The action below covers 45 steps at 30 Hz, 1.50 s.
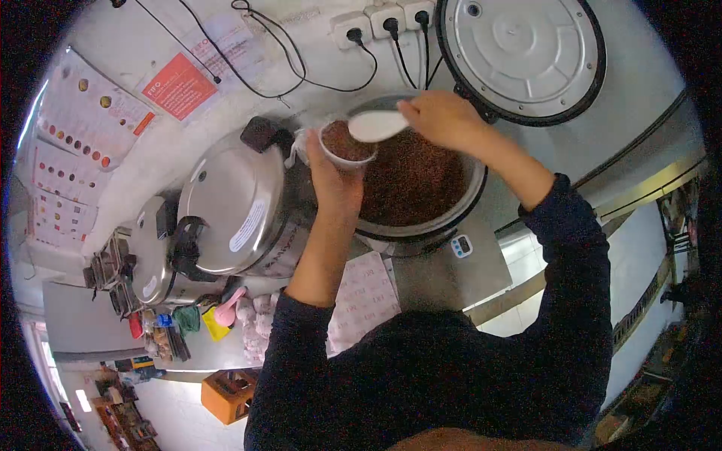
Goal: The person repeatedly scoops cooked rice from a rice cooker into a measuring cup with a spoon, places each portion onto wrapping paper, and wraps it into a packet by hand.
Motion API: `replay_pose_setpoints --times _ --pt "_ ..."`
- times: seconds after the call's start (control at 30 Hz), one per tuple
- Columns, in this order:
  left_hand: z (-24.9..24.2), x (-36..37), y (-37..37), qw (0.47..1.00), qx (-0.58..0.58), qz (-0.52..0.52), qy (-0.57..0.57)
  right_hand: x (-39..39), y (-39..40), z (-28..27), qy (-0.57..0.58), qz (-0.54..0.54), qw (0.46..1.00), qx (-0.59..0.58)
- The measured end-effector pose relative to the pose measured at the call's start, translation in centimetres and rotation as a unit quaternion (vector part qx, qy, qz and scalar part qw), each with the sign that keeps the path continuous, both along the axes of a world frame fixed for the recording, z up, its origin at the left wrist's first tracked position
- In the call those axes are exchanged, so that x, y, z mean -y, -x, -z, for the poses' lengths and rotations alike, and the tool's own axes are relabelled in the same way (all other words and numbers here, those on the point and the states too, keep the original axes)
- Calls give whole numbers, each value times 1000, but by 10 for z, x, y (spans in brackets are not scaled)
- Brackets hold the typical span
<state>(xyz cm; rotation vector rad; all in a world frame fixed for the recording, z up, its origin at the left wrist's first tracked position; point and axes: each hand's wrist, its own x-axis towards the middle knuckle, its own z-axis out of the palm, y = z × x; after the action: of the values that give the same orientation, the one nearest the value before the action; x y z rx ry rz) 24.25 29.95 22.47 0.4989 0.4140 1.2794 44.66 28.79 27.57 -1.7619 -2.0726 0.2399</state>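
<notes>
My left hand (336,180) is closed around a small white bowl (348,161) filled with reddish-brown grains, tilted toward me at the rim of a big round cooker. In my right hand (444,120) is a white rice paddle (374,126), its blade over the bowl's contents. Below both hands stands the open cooker (474,194), holding a broad mass of reddish-brown rice (414,184). The cooker's lid (519,52) is raised behind it at the upper right. My fingertips on the paddle's handle are partly hidden.
Two steel pressure cookers (233,203) stand to the left. Plugs and sockets (391,28) with hanging cables line the wall. A small timer (462,246) and a printed paper sheet (365,297) lie nearer me. A pink scoop (229,307) is at lower left.
</notes>
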Motion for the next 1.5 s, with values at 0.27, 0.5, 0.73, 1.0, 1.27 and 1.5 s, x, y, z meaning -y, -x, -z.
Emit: replay_pose_setpoints --times 0.27,0.5,0.73,1.0,1.27,1.5 --pt "-15 10 30 996 -70 -62 0 -31 6 6 48 -19 998 36" --pt "-37 61 102 996 2 -72 59 -91 -1 159 170 -90 965 178" --pt "-10 99 140 991 48 -30 120 -101 75 166 157 -120 961 192" --pt "-8 81 115 995 14 16 102 -73 105 160 163 -217 948 168" --pt "-10 60 100 997 -29 -39 52 -20 26 75 420 -74 860 -282" --pt "-4 38 62 999 -39 -20 4 31 -1 -5 80 -117 977 -161"
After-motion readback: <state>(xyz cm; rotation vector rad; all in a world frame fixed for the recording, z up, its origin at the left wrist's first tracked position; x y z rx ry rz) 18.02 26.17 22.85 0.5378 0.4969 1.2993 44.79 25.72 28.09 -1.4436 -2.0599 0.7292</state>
